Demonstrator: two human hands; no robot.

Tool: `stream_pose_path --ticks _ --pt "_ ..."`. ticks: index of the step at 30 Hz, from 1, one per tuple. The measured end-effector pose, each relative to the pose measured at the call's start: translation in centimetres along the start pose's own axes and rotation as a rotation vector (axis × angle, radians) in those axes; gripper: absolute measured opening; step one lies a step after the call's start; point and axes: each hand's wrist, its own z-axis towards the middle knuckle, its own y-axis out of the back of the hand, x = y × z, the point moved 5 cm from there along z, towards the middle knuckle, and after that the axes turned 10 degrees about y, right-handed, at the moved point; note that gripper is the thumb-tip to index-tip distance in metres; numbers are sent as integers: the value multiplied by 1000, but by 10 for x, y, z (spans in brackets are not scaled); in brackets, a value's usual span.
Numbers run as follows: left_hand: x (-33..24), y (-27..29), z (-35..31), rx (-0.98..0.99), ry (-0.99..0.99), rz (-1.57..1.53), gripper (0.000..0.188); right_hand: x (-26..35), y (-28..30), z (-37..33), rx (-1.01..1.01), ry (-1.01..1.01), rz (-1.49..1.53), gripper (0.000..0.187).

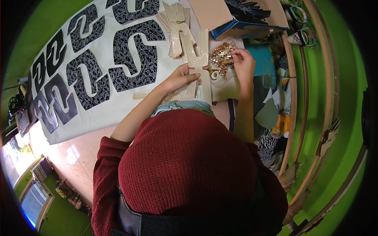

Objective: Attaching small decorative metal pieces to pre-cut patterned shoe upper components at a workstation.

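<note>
My left hand (180,78) is closed on a cream, crocodile-textured strap piece (198,59) with forked ends, its thumb lying on top. Beyond my right wrist, a heap of small gold metal fittings (221,55) lies in a shallow clear container (219,83). At the heap's right edge my right hand (245,65) has its thumb and fingertips pinched together; whatever is between them is too small to make out. A small pale ring-shaped item (214,74) sits at the near side of the heap. More cream strap pieces (176,39) are stacked farther back.
Black patterned S-shaped panels (136,57) cover the left of the white table (94,126). An open cardboard box (210,15) with dark pieces stands at the back right. Wooden rails (293,98) run along the green wall, near scraps and an orange item (281,124).
</note>
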Motion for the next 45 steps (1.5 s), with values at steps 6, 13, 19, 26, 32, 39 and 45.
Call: stream_pose_path --ticks 6,13,19,26,32,39,45 --pt "23 0 13 -25 15 26 28 31 7 5 57 209 -124 9" --pt "22 -2 8 -52 -12 -134 29 56 -27 -29 505 534 -309 19" --pt "25 -1 7 -48 17 -163 31 35 -27 -28 637 492 -368 21" --pt "23 -1 8 -36 67 -185 31 -2 -5 -11 423 49 263 11" --pt "29 2 8 -20 69 -252 31 18 -3 -11 343 43 352 6" --pt "31 4 9 -16 55 -259 30 37 12 -22 125 240 212 5" --pt "31 6 9 -77 55 -199 27 21 7 -31 92 143 419 8"
